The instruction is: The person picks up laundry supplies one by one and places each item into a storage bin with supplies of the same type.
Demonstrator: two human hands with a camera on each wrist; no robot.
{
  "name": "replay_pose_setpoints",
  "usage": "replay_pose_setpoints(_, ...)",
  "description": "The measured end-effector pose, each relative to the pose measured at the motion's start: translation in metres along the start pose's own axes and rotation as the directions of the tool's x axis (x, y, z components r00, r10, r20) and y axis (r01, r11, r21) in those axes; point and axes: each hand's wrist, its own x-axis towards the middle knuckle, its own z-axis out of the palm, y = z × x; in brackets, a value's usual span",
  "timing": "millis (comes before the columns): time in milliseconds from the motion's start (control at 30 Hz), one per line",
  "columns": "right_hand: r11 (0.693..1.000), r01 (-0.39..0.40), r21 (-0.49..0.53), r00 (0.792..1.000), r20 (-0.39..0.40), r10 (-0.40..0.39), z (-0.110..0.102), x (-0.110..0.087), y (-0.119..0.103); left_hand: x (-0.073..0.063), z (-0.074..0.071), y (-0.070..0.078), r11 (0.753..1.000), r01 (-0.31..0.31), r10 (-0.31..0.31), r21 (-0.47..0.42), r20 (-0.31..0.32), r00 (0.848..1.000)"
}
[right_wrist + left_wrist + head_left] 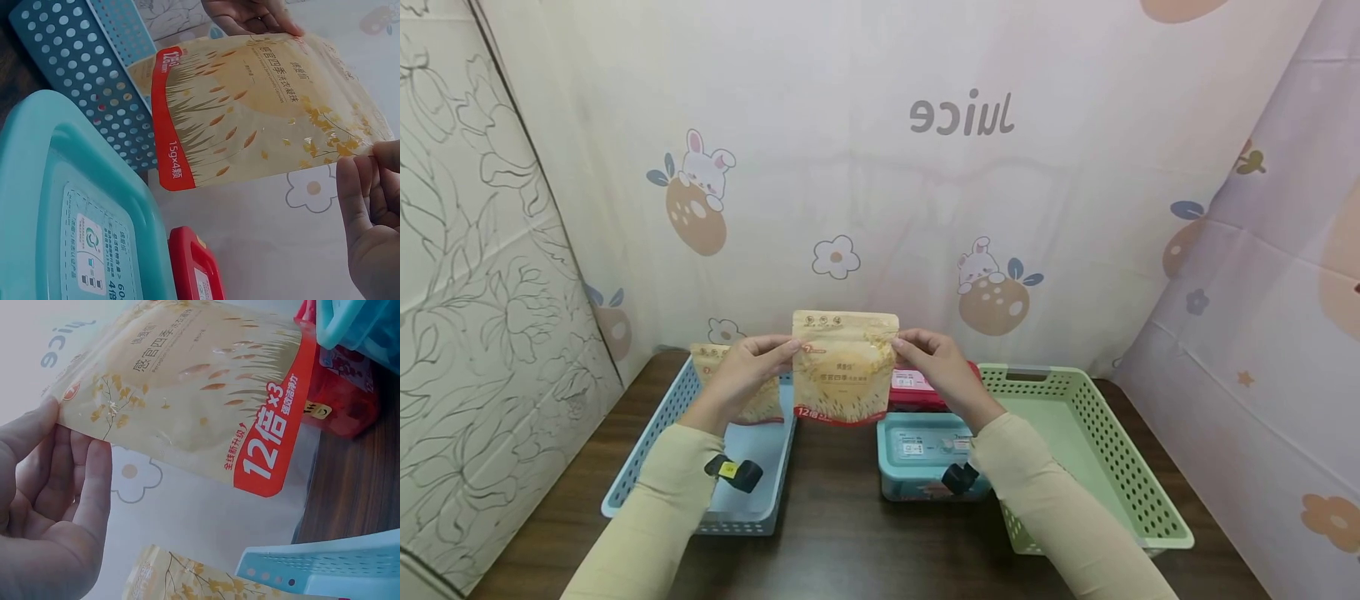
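A yellow resealable pouch (842, 367) with a red bottom band and wheat print is held up, front facing the head camera. My left hand (747, 371) pinches its left edge between thumb and fingers; my right hand (946, 368) pinches the right edge near the top. In the left wrist view, the left hand (56, 500) grips one side of the pouch (206, 381). The right wrist view has the right hand (375, 212) pinching the opposite side. A second matching pouch (763, 406) leans inside the blue basket (741, 527), partly behind my left hand.
A teal lidded box (898, 467) stands right of centre on the dark wooden table (842, 550), with a red box (966, 377) behind it. To the right lies a green basket (1093, 429). A printed curtain (850, 183) hangs behind the table.
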Motion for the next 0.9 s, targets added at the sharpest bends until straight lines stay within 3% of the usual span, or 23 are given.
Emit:
replay_pose_setpoints(200, 1.000, -0.011, -0.014, 1.000, -0.005, 0.011, 0.004, 0.001, 0.001, -0.002, -0.004, -0.001, 1.000, 0.018, -0.018, 0.000, -0.011, 1.000)
replay_pose_setpoints(400, 1.000, -0.020, 0.002, 1.000, 0.006, 0.020, 0.011, 0.002, 0.002, -0.006, -0.010, -0.002, 1.000, -0.002, 0.002, 0.000, -0.015, 1.000)
replay_pose_setpoints(733, 0.999, -0.003, 0.036, 0.999, 0.046, 0.001, 0.031, 0.004, 0.004, -0.020, -0.025, -0.002, 0.997, 0.018, -0.014, 0.075, -0.055, 0.998)
replay_pose_setpoints(900, 0.998, 0.000, 0.061, 0.998, 0.064, -0.004, 0.043, 0.005, 0.003, -0.028, -0.036, -0.005, 0.994, -0.008, 0.014, 0.110, -0.054, 0.998)
